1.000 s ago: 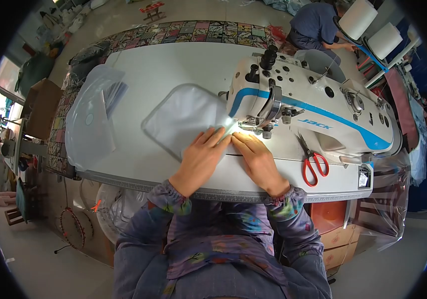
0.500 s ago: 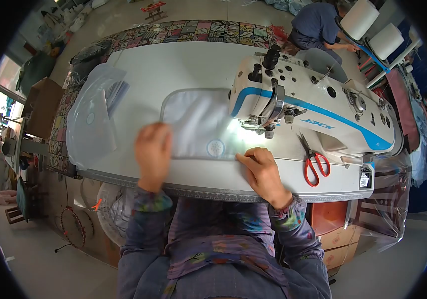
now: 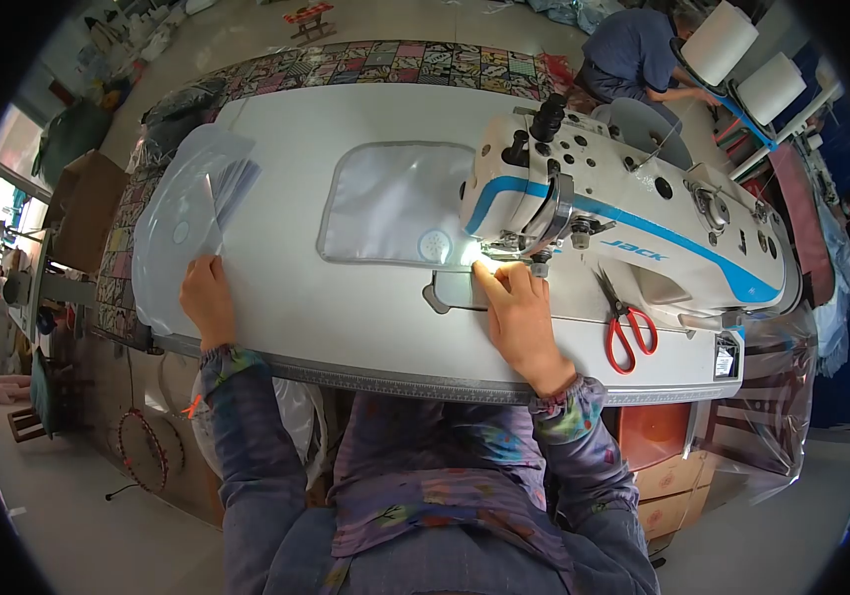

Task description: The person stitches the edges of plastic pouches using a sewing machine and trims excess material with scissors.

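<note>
A translucent plastic panel with dark edging and a round printed mark lies flat on the sewing table, its right end under the head of the sewing machine. My right hand has its fingers closed at the panel's near right corner, close to the lit needle area. At the left, a stack of clear plastic sheets lies partly fanned out. My left hand is at the near right edge of this stack, fingers bent together on a sheet's edge; the exact grip is partly hidden.
Red-handled scissors lie right of my right hand. A ruler strip runs along the table's front edge. Thread cones stand at the upper right, near another person bending down. A patchwork cloth lies behind the table.
My left hand has left the panel and moved left to the stack of sheets. The panel has shifted away from me, uncovering a metal plate; my right hand has followed it slightly.
</note>
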`<state>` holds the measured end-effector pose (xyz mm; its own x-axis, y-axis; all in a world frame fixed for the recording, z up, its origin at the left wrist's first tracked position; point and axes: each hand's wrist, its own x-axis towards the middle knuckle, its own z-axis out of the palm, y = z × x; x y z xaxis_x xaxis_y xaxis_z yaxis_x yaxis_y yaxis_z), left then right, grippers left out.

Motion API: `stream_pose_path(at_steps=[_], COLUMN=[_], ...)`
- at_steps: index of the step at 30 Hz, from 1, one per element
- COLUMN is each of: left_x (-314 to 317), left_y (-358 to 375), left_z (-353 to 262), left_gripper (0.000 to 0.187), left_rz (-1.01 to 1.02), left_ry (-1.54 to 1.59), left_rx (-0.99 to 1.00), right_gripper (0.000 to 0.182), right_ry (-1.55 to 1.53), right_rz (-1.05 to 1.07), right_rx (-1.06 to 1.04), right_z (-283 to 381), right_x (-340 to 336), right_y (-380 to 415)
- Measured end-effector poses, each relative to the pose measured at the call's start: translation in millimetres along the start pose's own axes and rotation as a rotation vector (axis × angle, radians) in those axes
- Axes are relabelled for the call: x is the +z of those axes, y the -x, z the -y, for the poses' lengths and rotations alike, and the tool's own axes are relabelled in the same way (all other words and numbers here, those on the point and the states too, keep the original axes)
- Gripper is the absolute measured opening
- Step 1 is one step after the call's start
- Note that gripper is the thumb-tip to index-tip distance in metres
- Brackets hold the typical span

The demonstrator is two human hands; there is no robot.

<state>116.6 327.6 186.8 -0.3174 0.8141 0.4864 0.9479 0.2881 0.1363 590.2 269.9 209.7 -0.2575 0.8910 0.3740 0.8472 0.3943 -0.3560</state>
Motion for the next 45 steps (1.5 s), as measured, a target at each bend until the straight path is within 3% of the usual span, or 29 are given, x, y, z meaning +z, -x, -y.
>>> stream_pose_path(at_steps=[4, 6, 8, 10, 11, 12, 14, 15, 17, 18, 20, 21, 22, 24, 26, 31, 38, 45], left_x=[-11.2, 4.5, -32.0, -42.9, -59.8, -75.8, -88.6, -98.8, -124.1, -123.4, -111.8, -101.5, -82.6, -51.1, -42.9, -36.1, -27.0, -28.8], left_y=[0.1, 2.1, 15.8, 52.0, 72.3, 97.9, 152.4, 157.8, 158.9, 152.3, 123.1, 114.5, 114.2, 117.5, 119.1, 109.2, 99.7, 90.2], left_z=[-9.0, 2.0, -52.7, -101.7, -126.8, -151.6, -191.2, -194.5, -203.5, -209.0, -224.6, -234.2, -241.7, -255.9, -261.4, -269.0, -274.2, -274.6], left_gripper=[0.019, 0.018, 0.016, 0.012, 0.009, 0.013, 0.016, 0.016, 0.015, 0.015, 0.014, 0.018, 0.018, 0.028, 0.039, 0.044, 0.042, 0.017], left_rz=[-0.07, -0.122, -0.118, 0.131, 0.27, 0.447, 0.441, 0.448, 0.667, 0.675, 0.663, 0.651, 0.656, 0.376, 0.358, 0.34, 0.299, 0.298], left_ry=[0.099, 0.284, 0.552, 0.886, 0.839, 0.89, 0.875, 0.886, 0.81, 0.826, 0.855, 0.937, 0.944, 0.964, 0.862, 0.808, 0.779, 0.792], left_rx=[-0.058, -0.045, 0.153, 0.228, 0.34, 0.332, 0.514, 0.523, 0.674, 0.687, 0.465, 0.449, 0.458, 0.632, 0.676, 0.763, 0.821, 0.766], right_gripper=[0.054, 0.052, 0.048, 0.047, 0.048, 0.048, 0.05, 0.043, 0.041, 0.039, 0.032, 0.033, 0.033, 0.037, 0.041, 0.044, 0.045, 0.042], right_ry=[-0.033, -0.191, -0.347, -0.71, -0.794, -0.797, -0.657, -0.641, -0.562, -0.49, -0.536, -0.528, -0.52, -0.454, -0.514, -0.597, -0.625, -0.637], right_rz=[-0.002, -0.111, -0.153, 0.122, 0.091, 0.095, 0.179, 0.179, 0.097, 0.025, 0.019, 0.023, 0.026, 0.02, 0.034, 0.045, 0.068, 0.055], right_rx=[-0.016, -0.063, -0.057, 0.146, 0.062, 0.063, 0.151, 0.291, 0.254, 0.197, 0.201, 0.23, 0.256, 0.29, 0.443, 0.456, 0.497, 0.482], right_z=[-2.0, -2.1, 26.4, 50.7, 59.2, 65.6, 73.1, 75.7, 48.5, 37.1, 40.3, 43.9, 46.2, 46.8, 46.1, 37.0, 38.4, 32.0], right_x=[-1.2, 3.6, -1.2, -8.1, 3.6, 3.9, -4.1, -6.7, 20.7, 28.0, 21.1, 20.4, 19.7, 9.0, 1.6, -1.4, -4.1, -2.0], right_y=[0.5, 4.7, 2.8, -1.0, -3.7, -6.6, -14.2, -18.4, -2.7, 4.9, 15.4, 19.7, 22.4, 22.8, 22.2, 16.9, 16.2, 24.2])
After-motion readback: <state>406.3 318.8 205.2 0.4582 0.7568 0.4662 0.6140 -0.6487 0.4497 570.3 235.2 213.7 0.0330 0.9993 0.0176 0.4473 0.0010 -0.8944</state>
